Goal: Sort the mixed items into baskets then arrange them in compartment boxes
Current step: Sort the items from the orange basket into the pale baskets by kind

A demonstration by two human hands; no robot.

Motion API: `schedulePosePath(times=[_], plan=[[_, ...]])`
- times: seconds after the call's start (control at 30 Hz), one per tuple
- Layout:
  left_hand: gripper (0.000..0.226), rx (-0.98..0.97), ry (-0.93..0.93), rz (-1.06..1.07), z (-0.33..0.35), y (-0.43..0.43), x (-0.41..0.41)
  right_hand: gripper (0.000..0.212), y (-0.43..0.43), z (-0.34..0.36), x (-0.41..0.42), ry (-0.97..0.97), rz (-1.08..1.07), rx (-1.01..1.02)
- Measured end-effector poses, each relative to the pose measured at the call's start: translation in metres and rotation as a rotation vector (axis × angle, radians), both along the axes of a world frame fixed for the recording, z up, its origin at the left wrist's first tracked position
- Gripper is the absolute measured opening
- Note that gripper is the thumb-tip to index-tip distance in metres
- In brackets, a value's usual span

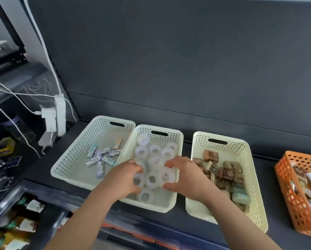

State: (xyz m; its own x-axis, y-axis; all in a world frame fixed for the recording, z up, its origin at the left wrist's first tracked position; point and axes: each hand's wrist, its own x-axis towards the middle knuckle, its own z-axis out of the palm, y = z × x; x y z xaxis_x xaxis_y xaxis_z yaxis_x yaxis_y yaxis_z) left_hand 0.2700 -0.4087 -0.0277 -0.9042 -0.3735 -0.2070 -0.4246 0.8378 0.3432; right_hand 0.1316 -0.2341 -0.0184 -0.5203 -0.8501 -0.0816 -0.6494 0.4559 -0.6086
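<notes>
step in hand, as judged: tape rolls (pixel 155 150) are being gathered from the middle basket (pixel 177 139), set mid-counter (pixel 264 165) with a cream basket on either side. left hand (pixel 127 177) is curled over rolls by the basket's near-left corner. right hand (pixel 183 175) is half closed, one roll held between thumb and fingers towards the right wall. next move: rolls to be lifted clear together, none dropped, and carried to a compartment box; no box is seen.

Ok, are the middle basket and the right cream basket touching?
Apart. The head view shows a dark strip of shelf between the middle basket and the right cream basket.
</notes>
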Motion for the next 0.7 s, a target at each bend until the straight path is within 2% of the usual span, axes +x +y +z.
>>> schedulePosePath(times=[0.2, 0.3, 0.43, 0.53, 0.7], plan=[[0.059, 0.104, 0.069, 0.028, 0.001, -0.005, 0.007, 0.06, -0.004, -0.007, 0.011, 0.251, 0.099, 0.228], [0.049, 0.048, 0.146, 0.071, 0.004, -0.004, 0.007, 0.061, -0.006, -0.01, 0.015, 0.312, 0.127, 0.271], [0.039, -0.025, 0.263, 0.055, 0.015, 0.004, -0.003, 0.059, 0.007, 0.005, 0.013, 0.233, 0.049, 0.114], [0.034, -0.053, 0.373, -0.017, 0.029, 0.018, -0.023, 0.055, 0.028, 0.018, 0.005, 0.218, -0.087, 0.004], [0.025, -0.031, 0.516, -0.18, 0.048, 0.068, -0.069, 0.048, 0.091, 0.034, -0.013, 0.23, -0.306, -0.055]])
